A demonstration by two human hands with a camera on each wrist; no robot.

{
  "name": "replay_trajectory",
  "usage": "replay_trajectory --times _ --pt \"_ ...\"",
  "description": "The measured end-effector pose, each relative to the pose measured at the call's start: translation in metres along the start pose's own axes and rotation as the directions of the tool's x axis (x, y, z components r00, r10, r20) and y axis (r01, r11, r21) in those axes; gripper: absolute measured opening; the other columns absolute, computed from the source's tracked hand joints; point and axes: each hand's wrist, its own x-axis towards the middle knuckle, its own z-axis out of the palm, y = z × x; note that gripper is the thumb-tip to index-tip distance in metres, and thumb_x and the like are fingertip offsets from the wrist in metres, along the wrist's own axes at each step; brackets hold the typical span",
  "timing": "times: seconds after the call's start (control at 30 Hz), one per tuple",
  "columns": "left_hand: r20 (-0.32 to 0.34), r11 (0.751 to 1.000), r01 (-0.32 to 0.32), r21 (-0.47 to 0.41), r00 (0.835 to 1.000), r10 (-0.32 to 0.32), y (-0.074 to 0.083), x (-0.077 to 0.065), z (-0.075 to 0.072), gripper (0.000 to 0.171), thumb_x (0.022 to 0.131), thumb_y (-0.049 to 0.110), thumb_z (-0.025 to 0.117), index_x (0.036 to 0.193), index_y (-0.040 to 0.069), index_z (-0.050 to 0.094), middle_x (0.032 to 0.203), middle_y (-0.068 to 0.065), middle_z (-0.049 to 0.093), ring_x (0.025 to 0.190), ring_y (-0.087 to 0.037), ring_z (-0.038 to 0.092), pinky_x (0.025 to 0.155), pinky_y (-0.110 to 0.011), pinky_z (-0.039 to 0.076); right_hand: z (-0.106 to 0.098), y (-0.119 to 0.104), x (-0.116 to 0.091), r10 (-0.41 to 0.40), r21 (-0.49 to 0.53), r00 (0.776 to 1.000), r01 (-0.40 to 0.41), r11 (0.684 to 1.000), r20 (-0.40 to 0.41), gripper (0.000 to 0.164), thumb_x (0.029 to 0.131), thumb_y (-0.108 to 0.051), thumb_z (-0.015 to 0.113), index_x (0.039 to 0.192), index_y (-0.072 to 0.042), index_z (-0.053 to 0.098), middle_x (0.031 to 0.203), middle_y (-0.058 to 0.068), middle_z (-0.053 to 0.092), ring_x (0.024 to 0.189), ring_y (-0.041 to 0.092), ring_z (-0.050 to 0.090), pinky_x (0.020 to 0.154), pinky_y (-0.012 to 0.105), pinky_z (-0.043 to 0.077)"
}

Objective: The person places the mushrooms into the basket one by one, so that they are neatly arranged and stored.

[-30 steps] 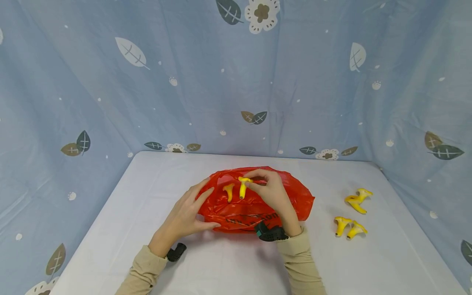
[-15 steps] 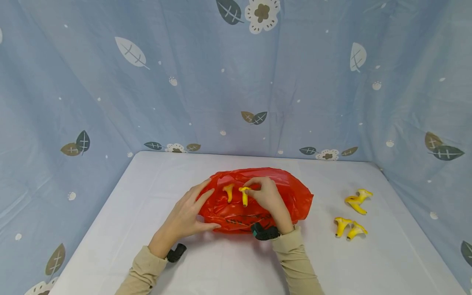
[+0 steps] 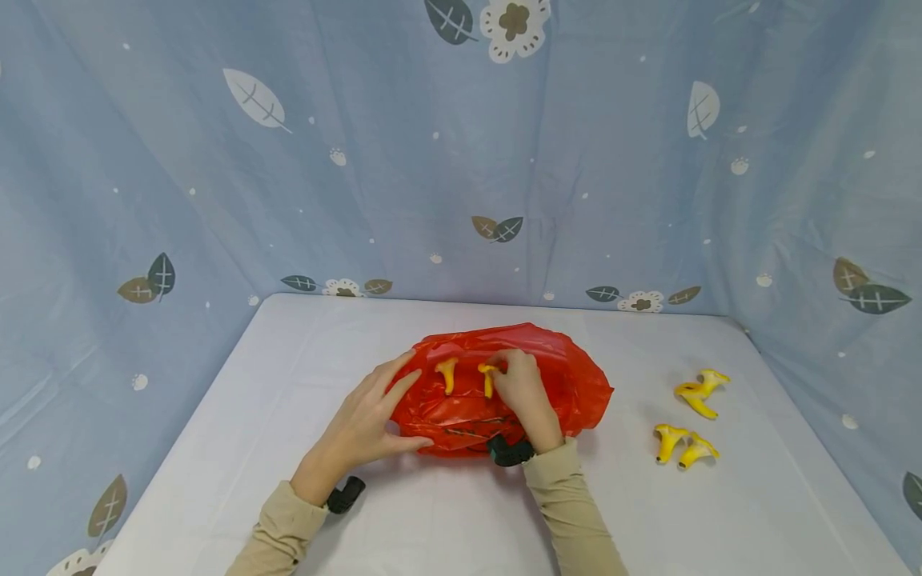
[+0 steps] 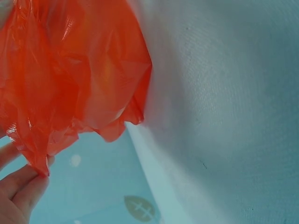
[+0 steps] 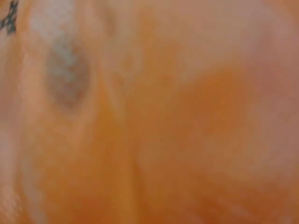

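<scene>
A red plastic bag (image 3: 461, 436) lies on the table with its mouth spread. At its left side, my left hand (image 3: 363, 416) has fingers and thumb wide apart at the rim; in the left wrist view, fingertips (image 4: 32, 189) hold a fold of the bag's edge. My right hand (image 3: 524, 388) reaches into the mouth and pinches a yellow chanterelle mushroom (image 3: 487, 382) by its side. Left of it, another chanterelle (image 3: 447, 374) rests in the bag. Blurred orange bag film (image 5: 187, 140) fills the right wrist view, with that hand's fingers out of sight.
Several more yellow chanterelles lie in two groups on the white table (image 3: 302, 352), right of the bag: an upper pair (image 3: 700, 392) and a lower pair (image 3: 683, 446). A blue patterned curtain (image 3: 403, 160) stands behind and at both sides.
My right hand has moved down and slightly right into the bag's mouth with its chanterelle, which now shows darker and smaller. The left hand stays almost still.
</scene>
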Motion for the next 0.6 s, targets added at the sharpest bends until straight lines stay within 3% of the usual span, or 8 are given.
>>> replay_trajectory --times 0.17,0.3,0.43,0.6 --pt "0.0 1.0 -0.004 -0.008 1.0 0.004 0.0 0.0 0.0 0.095 0.07 0.06 0.082 0.135 -0.004 0.056 0.149 -0.02 0.041 0.127 -0.033 0.048 0.099 -0.053 0.048 0.005 0.006 0.005 0.001 -0.008 1.0 -0.001 1.0 -0.006 0.019 0.09 0.001 0.065 0.108 0.005 0.072 0.103 0.018 0.071 0.083 0.028 0.063 0.079 0.042 0.059" --pt "0.001 1.0 0.0 -0.014 1.0 0.0 0.0 0.0 0.0 0.095 0.07 0.061 0.082 0.135 -0.004 0.055 0.149 -0.021 0.041 0.127 -0.033 0.048 0.099 -0.053 0.048 0.008 0.01 0.007 0.004 -0.021 1.0 -0.004 1.0 0.001 0.019 0.089 0.0 0.067 0.106 0.004 0.073 0.1 0.017 0.071 0.082 0.029 0.063 0.081 0.043 0.059" --pt "-0.002 1.0 0.0 -0.014 1.0 0.0 0.0 0.0 0.0 0.096 0.069 0.061 0.083 0.135 -0.004 0.055 0.149 -0.021 0.041 0.127 -0.034 0.048 0.098 -0.053 0.048 0.011 0.015 0.01 0.008 -0.036 1.0 -0.008 0.999 -0.001 0.019 0.089 0.0 0.067 0.106 0.002 0.073 0.098 0.016 0.071 0.079 0.028 0.062 0.078 0.042 0.059" --pt "0.001 1.0 -0.005 -0.01 1.0 0.005 0.001 0.001 0.0 0.097 0.068 0.061 0.083 0.135 -0.003 0.055 0.149 -0.02 0.041 0.127 -0.034 0.048 0.098 -0.053 0.049 0.013 0.017 0.013 -0.034 -0.056 0.997 0.03 0.998 -0.068 0.017 0.087 0.002 0.065 0.101 0.002 0.075 0.094 0.016 0.071 0.075 0.029 0.061 0.072 0.042 0.058"
